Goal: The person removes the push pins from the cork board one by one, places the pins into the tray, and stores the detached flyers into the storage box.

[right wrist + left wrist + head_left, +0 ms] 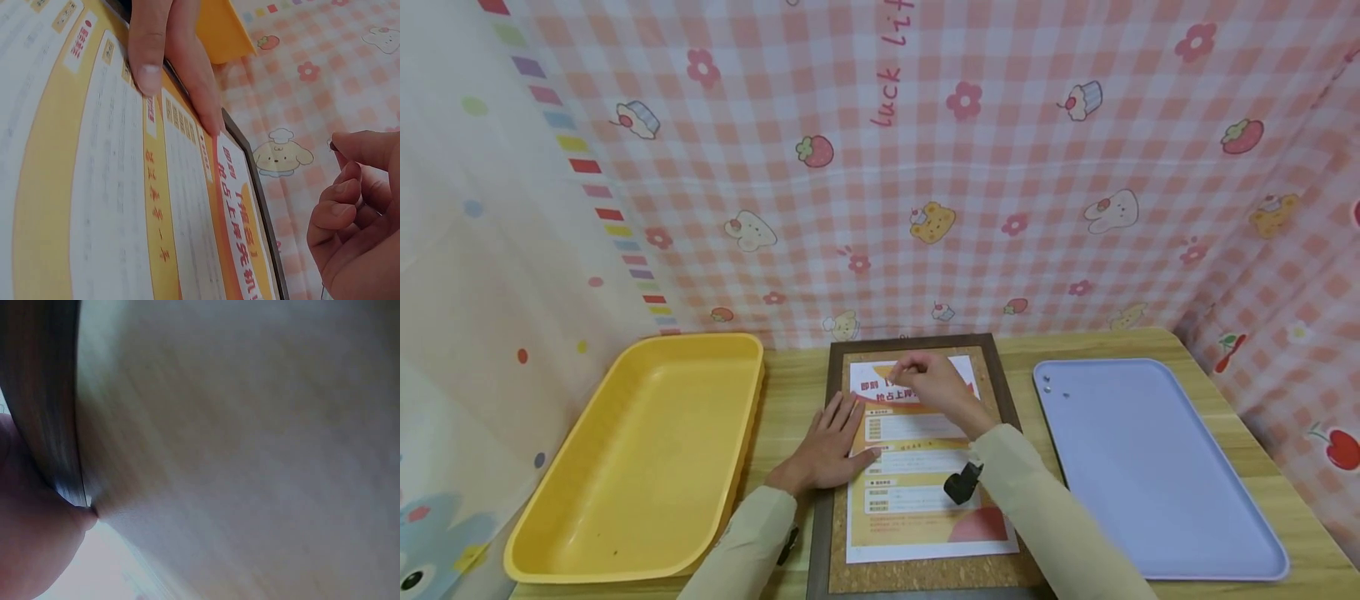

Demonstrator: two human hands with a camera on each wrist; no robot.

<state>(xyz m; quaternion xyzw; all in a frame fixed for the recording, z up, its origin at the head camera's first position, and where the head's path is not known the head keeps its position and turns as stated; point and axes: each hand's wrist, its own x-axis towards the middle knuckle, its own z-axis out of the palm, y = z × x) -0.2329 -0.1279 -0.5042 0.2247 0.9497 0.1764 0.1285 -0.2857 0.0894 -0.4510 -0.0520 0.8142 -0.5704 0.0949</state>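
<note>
A printed sheet (917, 537) with red headings and yellow bands lies on a cork board (880, 577) in a dark wooden frame. My left hand (827, 450) rests with fingers spread on the sheet's left edge and the frame beside it. Over the top of the sheet, my right hand (936, 387) pinches a small dark thumbtack (332, 145) between thumb and forefinger, held above the surface. The other fingers of that hand curl in toward the palm. In the left wrist view, part of the left hand (37, 531) lies against the dark frame (47, 394).
A lilac tray (1165, 475) stands to the right, with a few small metal tacks (1047, 384) in its far left corner. On the left is a deep yellow tub (647, 467). A checked pink cloth (865, 183) hangs behind the wooden table (790, 375).
</note>
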